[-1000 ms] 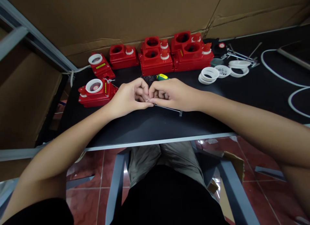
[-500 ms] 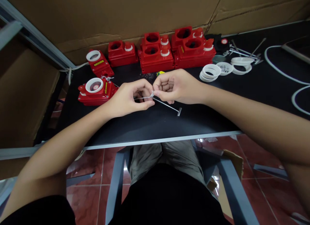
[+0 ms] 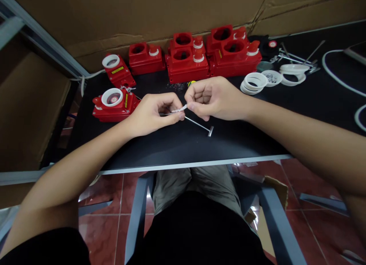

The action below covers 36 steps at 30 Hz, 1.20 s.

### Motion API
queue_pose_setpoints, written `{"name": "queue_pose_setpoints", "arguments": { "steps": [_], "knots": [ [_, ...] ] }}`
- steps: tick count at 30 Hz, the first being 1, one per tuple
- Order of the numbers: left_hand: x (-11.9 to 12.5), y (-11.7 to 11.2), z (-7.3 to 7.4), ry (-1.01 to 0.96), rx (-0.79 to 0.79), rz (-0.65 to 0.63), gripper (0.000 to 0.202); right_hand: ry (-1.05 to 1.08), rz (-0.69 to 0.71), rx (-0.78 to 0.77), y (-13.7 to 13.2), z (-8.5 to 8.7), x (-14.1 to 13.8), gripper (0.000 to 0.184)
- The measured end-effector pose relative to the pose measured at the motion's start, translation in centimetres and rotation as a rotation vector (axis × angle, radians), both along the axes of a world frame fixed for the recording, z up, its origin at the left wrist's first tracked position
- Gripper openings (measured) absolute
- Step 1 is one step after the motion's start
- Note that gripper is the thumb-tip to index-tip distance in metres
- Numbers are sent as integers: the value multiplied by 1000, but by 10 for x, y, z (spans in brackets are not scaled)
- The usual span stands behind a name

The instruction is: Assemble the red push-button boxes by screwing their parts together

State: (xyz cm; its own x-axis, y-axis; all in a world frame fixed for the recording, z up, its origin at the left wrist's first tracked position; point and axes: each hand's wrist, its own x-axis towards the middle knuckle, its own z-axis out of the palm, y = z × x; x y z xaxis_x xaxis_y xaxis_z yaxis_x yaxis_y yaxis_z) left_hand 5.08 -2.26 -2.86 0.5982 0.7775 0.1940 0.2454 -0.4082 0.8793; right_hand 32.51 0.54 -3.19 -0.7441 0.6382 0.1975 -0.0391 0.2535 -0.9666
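Observation:
My left hand [image 3: 156,114] pinches a short, thin pale strand [image 3: 179,109], which looks like a small chain, between thumb and fingers. The strand's other end is between the thumb and index finger of my right hand [image 3: 215,99]. Out from under the left hand runs a slim metal hammer [image 3: 197,124] with a short T-shaped head; its rear part is hidden, and whether the left fingers grip it I cannot tell. Left of that hand stands a red box [image 3: 113,114] with a white ring [image 3: 112,97] on its round window.
Several red housings [image 3: 187,71] line the cardboard wall at the back. White rings [image 3: 253,82], a dish of small metal parts [image 3: 272,78] and more metal hammers [image 3: 300,59] lie at the right. A yellow-green object [image 3: 191,82] is partly behind my right hand. White cable [image 3: 328,72] curves at far right.
My right hand has moved slightly to the right and up from the left, and more of the pale strand shows between them. The view has shifted a little.

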Motion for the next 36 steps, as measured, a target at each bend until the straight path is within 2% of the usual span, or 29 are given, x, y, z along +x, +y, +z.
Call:
{"name": "queue_pose_setpoints", "arguments": {
  "steps": [6,13,19,29,36],
  "knots": [
    [0,-2,2,27,-25,15,50,-32,17,5,-2,-4,0,58],
    [-3,0,6,93,25,22,40,-68,-36,99,-9,5,0,51],
    [-7,6,6,102,46,-13,35,-31,-47,53,-7,4,0,58],
    [-5,9,4,-51,-130,7,59,2,-61,17,-3,-1,-2,63],
    [-5,12,1,-37,-94,25,80,-1,-94,22,-5,-2,-3,62]
  ]
}}
